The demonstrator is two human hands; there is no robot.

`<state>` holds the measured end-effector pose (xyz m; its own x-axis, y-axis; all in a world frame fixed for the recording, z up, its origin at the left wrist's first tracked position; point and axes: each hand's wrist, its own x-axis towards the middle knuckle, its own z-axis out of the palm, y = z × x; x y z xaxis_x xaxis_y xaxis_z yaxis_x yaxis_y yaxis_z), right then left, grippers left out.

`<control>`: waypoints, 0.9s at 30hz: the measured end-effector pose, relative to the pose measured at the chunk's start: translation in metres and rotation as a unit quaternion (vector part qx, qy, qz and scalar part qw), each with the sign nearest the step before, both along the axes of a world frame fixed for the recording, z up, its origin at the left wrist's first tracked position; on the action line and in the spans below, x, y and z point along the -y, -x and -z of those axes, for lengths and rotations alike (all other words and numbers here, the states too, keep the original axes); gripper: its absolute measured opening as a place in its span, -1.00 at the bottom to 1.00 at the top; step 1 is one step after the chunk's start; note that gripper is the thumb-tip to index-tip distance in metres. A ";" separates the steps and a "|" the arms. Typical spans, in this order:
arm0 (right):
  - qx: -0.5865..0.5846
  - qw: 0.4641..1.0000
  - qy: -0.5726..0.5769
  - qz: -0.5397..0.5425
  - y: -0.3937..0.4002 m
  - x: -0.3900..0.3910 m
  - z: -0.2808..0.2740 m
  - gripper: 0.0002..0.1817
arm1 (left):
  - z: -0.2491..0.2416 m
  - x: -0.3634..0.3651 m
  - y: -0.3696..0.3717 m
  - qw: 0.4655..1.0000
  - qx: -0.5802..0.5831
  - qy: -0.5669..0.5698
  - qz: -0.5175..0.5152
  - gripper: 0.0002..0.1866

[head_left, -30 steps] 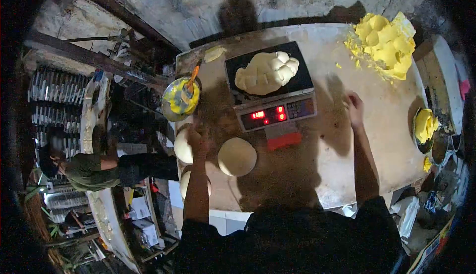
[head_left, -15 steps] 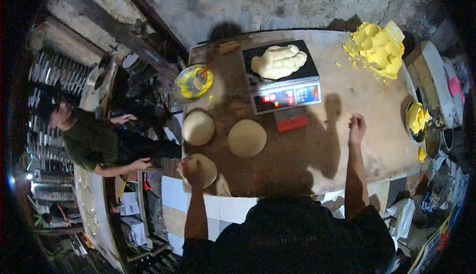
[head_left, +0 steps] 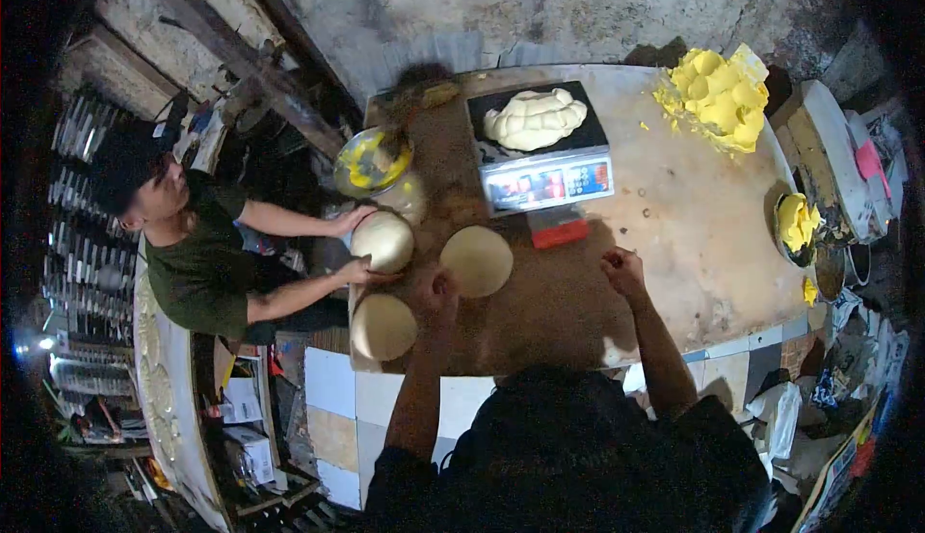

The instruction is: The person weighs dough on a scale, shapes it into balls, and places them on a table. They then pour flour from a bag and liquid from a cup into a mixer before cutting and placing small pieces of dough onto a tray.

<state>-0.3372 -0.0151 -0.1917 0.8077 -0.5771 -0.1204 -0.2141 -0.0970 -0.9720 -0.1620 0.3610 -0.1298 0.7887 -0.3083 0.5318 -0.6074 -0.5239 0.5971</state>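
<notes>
— Dough first: where is it?

— One ball (head_left: 477, 261) lies on the table (head_left: 674, 215) just beside your left hand (head_left: 438, 290), on your side of the scale (head_left: 549, 186). A second ball (head_left: 383, 327) sits near the table's left edge. The lump (head_left: 535, 119) rests on the scale's black top.

— And the third ball (head_left: 383, 242)?

— A co-worker on your left has both hands (head_left: 356, 269) around it, at the table edge.

— What about the left fingers?

— Your left hand is dim and blurred at the ball's near-left edge. You can't be told for sure whether its fingers are wide or narrow, or whether they touch the dough.

— The right ones?

— Your right hand (head_left: 621, 271) is above the table, nearest the red block (head_left: 559, 233) at the scale's front. Its fingers are curled in, narrow, with no object visible in them.

— Anything further out?

— Beyond the co-worker's ball, a bowl (head_left: 401, 177) holds yellow stuff. On your far right is a yellow heap (head_left: 718, 99), and nearer you on that side, a dish (head_left: 781, 244) with more yellow.
</notes>
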 end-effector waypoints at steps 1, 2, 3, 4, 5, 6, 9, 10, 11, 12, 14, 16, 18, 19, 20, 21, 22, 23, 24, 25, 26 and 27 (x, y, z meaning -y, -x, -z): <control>0.013 1.000 0.000 0.018 0.004 0.012 0.007 -0.86 | 0.005 0.029 -0.020 1.000 0.019 -0.010 0.012 -0.82; 0.017 0.994 0.104 0.022 0.007 0.018 0.011 -0.85 | 0.008 0.058 -0.039 0.999 0.038 -0.020 0.023 -0.83; 0.021 0.978 0.204 0.028 0.011 0.024 0.017 -0.85 | -0.032 0.094 -0.047 0.998 -0.021 -0.011 0.057 -0.83; 0.001 0.982 0.187 0.032 0.015 0.031 0.025 -0.83 | -0.074 0.132 -0.051 0.993 -0.080 -0.004 0.091 -0.82; -0.018 0.985 0.167 0.036 0.019 0.038 0.036 -0.82 | -0.092 0.164 -0.056 0.983 -0.139 0.001 0.124 -0.82; -0.037 0.988 0.147 0.040 0.016 0.048 0.045 -0.80 | -0.092 0.191 -0.061 0.976 -0.160 0.020 0.146 -0.82; -0.059 0.993 0.049 0.086 -0.022 0.065 -0.025 -0.79 | -0.068 0.270 -0.071 0.941 -0.264 0.103 0.187 -0.79; -0.046 0.994 0.017 0.102 -0.043 0.074 -0.037 -0.79 | -0.038 0.290 -0.069 0.916 -0.326 0.147 0.181 -0.77; -0.003 0.995 0.026 0.101 -0.070 0.087 -0.027 -0.79 | -0.018 0.305 -0.065 0.886 -0.386 0.192 0.170 -0.76; 0.041 0.994 0.035 0.097 -0.099 0.101 -0.018 -0.80 | -0.015 0.316 -0.056 0.906 -0.365 0.159 0.146 -0.75; 0.157 0.974 0.157 0.036 -0.151 0.114 -0.058 -0.83 | -0.020 0.330 -0.044 0.940 -0.316 0.090 0.094 -0.73; 0.148 0.946 0.289 0.018 -0.196 0.116 -0.091 -0.80 | -0.020 0.335 -0.055 0.960 -0.253 0.071 0.094 -0.75; 0.161 0.899 0.406 -0.025 -0.230 0.124 -0.115 -0.75 | -0.056 0.340 -0.075 0.988 -0.124 0.039 0.079 -0.77; 0.154 0.870 0.466 -0.046 -0.249 0.126 -0.108 -0.76 | -0.063 0.339 -0.092 0.996 -0.044 0.021 0.080 -0.77; 0.147 0.835 0.525 -0.065 -0.267 0.127 -0.095 -0.78 | -0.070 0.338 -0.111 0.996 0.036 0.004 0.081 -0.76; 0.138 0.797 0.582 -0.084 -0.276 0.127 -0.092 -0.79 | -0.075 0.341 -0.122 0.990 0.116 -0.013 0.084 -0.75; 0.132 0.810 0.563 -0.092 -0.278 0.128 -0.088 -0.81 | -0.078 0.345 -0.126 0.989 0.119 -0.030 0.080 -0.73; 0.125 0.823 0.545 -0.100 -0.278 0.128 -0.085 -0.83 | -0.081 0.347 -0.129 0.989 0.121 -0.047 0.077 -0.71; 0.118 0.835 0.526 -0.109 -0.277 0.128 -0.087 -0.84 | -0.082 0.348 -0.133 0.988 0.123 -0.063 0.074 -0.69; 0.113 0.871 0.464 -0.113 -0.270 0.129 -0.091 -0.85 | -0.073 0.348 -0.139 0.985 0.110 -0.094 0.092 -0.58; 0.108 0.903 0.400 -0.116 -0.257 0.131 -0.095 -0.86 | -0.063 0.347 -0.142 0.979 0.123 -0.138 0.088 -0.53; 0.103 0.929 0.336 -0.117 -0.246 0.132 -0.096 -0.87 | -0.053 0.350 -0.143 0.970 0.138 -0.179 0.086 -0.47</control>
<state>-0.0911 -0.1472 -0.0957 0.8864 -0.2713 0.3751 0.0738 -0.7171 -0.6930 -0.0187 0.0114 -0.0764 0.5523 -0.6264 0.5501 -0.8148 -0.5450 0.1975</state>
